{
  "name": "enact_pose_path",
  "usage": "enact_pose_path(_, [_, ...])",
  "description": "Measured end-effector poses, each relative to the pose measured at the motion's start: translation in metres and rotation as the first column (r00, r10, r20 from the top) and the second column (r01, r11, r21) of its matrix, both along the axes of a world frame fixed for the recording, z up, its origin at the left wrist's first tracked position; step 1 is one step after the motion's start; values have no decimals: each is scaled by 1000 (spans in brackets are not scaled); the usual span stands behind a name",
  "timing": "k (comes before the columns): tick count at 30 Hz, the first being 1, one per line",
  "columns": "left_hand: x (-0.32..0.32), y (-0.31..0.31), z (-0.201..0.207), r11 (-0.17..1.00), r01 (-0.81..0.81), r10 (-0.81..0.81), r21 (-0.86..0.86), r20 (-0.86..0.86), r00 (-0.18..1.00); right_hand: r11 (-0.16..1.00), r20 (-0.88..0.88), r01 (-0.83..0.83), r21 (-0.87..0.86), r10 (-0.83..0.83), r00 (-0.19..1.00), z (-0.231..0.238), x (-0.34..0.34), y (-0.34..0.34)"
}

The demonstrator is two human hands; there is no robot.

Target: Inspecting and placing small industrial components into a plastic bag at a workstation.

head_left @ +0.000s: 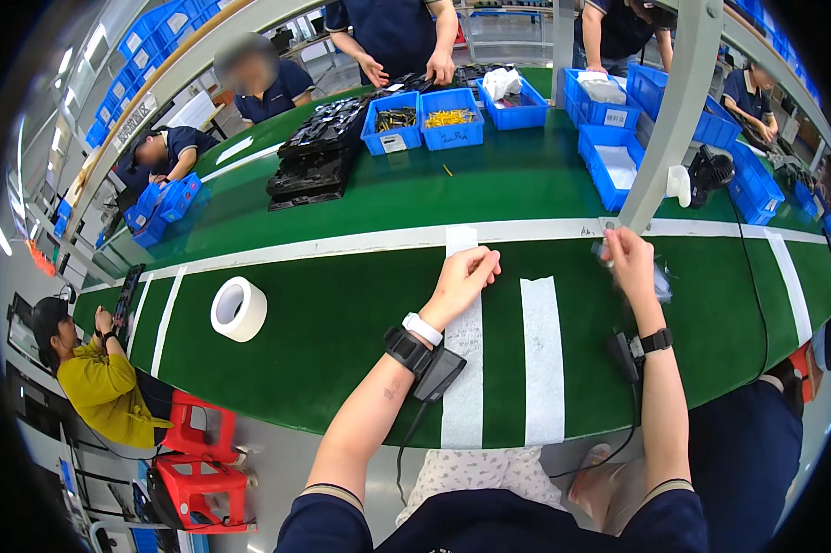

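My left hand (466, 281) is held over the green work surface (341, 350), just above a white tape strip (462, 387). Its fingers are curled together, and whatever may be inside them is hidden. Further right, my right hand (631, 265) pinches by the white line, with thumb and forefinger together. Shiny clear plastic (661, 284) shows beside and behind that hand and seems to be in its grip; its shape is hard to make out. Between the hands lies a second white strip (542, 359). To the left stands a roll of white tape (239, 309).
Blue bins (452, 136) with small yellow and dark parts stand across the line, beside stacked black trays (310, 175). A grey post (671, 120) rises beyond my right hand, near a small black fan (710, 172). A black cable (756, 304) crosses the right side. Several co-workers sit or stand around.
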State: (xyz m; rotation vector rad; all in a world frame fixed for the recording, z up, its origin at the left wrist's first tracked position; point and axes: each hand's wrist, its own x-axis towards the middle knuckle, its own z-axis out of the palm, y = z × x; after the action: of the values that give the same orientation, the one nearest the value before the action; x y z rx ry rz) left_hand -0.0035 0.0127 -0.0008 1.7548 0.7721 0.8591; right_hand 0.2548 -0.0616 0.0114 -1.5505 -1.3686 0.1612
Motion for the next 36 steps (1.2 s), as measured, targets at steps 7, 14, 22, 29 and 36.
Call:
enact_pose_path(7, [1, 4, 1, 1000, 14, -14, 18, 17, 1000, 991, 117, -31, 128, 16, 993, 1, 3, 3])
enact_pose_path(14, [0, 0, 0, 1000, 2, -2, -15, -17, 1000, 1000, 20, 3, 6, -3, 1000, -2, 3, 1])
enact_pose_path(22, [3, 0, -2, 1000, -9, 9, -9, 28, 1000, 994, -13, -23, 105, 24, 1000, -11, 3, 3])
enact_pose_path(29, [0, 1, 1, 1000, -3, 3, -7, 9, 1000, 994, 43, -12, 108, 8, 999, 2, 0, 2])
enact_pose_path(36, [-1, 0, 3, 1000, 0, 0, 2, -5, 1000, 1000, 3, 29, 3, -29, 1000, 5, 0, 1])
